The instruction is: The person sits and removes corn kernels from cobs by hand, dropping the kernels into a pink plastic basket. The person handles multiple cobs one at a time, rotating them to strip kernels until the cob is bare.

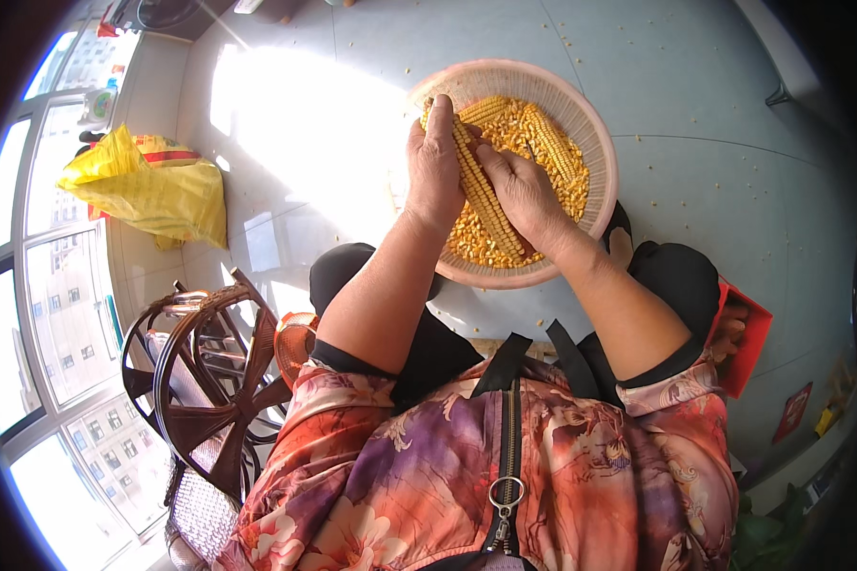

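Note:
My left hand point(435, 168) is closed around the upper part of a dried corn cob point(482, 193), its thumb lying along the top end. My right hand point(525, 189) holds the same cob from the right, fingers partly hidden behind it. Rows of yellow kernels cover the cob's visible side, and a reddish patch shows near its lower end. Beneath both hands is a round pink plastic basket point(603, 143) that holds loose corn kernels point(493, 239). More cobs lie on the kernels, one at the back and another corn cob point(551, 146) at the right.
Scattered kernels dot the tiled floor point(693, 171). A yellow plastic bag point(178, 196) stands by the windows at left. Below it are a rattan chair point(246, 407) and an orange basket point(296, 342). A red box point(750, 350) of cobs sits beside my right knee.

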A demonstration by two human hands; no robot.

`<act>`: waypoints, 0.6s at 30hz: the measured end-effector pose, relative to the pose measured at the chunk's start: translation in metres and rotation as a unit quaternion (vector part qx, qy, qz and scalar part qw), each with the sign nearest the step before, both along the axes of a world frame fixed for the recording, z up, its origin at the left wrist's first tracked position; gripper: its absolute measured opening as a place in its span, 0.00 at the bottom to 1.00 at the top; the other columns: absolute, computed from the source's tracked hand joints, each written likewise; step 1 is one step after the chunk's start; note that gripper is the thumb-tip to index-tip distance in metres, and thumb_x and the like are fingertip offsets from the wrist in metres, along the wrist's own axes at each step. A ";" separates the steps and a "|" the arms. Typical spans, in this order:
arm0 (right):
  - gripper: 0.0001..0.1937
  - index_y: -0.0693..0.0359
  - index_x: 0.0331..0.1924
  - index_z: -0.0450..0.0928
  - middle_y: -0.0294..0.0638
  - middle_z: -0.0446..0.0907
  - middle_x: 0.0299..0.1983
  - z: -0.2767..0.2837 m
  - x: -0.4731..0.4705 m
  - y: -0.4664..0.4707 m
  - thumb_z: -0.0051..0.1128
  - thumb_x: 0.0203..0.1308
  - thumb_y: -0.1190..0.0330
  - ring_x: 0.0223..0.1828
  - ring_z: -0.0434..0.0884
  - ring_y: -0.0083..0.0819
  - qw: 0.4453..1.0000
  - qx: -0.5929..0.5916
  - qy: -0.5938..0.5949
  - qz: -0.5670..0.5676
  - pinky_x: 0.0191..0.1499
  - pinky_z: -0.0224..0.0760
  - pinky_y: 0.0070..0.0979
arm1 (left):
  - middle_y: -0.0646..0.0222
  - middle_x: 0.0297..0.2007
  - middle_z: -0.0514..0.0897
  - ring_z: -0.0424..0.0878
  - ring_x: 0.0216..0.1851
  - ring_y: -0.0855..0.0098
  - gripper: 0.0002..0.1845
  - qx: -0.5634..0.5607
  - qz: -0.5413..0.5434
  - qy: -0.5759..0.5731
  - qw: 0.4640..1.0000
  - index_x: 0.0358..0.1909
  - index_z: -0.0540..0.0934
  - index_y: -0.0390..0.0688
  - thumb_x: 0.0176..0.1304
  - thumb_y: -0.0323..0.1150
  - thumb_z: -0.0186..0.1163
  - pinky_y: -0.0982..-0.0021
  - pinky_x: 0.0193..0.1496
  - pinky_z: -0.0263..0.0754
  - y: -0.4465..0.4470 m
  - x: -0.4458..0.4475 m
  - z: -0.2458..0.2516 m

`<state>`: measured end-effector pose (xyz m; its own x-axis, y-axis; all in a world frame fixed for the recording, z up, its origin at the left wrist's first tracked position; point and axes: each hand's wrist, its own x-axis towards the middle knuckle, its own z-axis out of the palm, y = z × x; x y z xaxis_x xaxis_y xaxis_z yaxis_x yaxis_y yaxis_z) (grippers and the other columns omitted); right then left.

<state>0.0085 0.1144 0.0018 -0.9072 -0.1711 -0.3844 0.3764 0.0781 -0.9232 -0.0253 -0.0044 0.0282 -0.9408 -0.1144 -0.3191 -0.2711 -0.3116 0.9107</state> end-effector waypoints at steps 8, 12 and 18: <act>0.38 0.68 0.69 0.63 0.52 0.74 0.63 0.016 0.004 0.007 0.63 0.63 0.52 0.67 0.72 0.40 0.991 -0.052 0.021 0.124 0.70 0.62 0.32 | 0.56 0.39 0.81 0.82 0.41 0.62 0.25 0.038 -0.028 -0.045 0.998 0.54 0.71 0.32 0.73 0.47 0.52 0.62 0.45 0.80 -0.014 -0.003 0.011; 0.35 0.64 0.69 0.64 0.49 0.77 0.60 0.008 0.008 0.004 0.64 0.62 0.55 0.64 0.75 0.39 0.986 -0.108 0.042 0.116 0.68 0.65 0.33 | 0.56 0.39 0.82 0.83 0.41 0.62 0.21 0.075 -0.095 -0.011 0.993 0.57 0.71 0.36 0.67 0.37 0.58 0.62 0.45 0.81 -0.019 0.002 0.005; 0.30 0.67 0.65 0.67 0.46 0.76 0.60 0.014 0.020 -0.002 0.63 0.66 0.58 0.62 0.75 0.34 0.992 -0.036 0.048 0.108 0.67 0.67 0.32 | 0.63 0.36 0.81 0.83 0.36 0.67 0.17 -0.019 -0.038 -0.078 0.996 0.49 0.73 0.38 0.59 0.26 0.64 0.68 0.39 0.81 -0.013 0.008 0.002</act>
<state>0.0282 0.1121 0.0161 -0.8786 -0.3892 -0.2768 0.2673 0.0794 -0.9603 -0.0175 -0.0169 0.0299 -0.8865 -0.0597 -0.4588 -0.4315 -0.2513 0.8664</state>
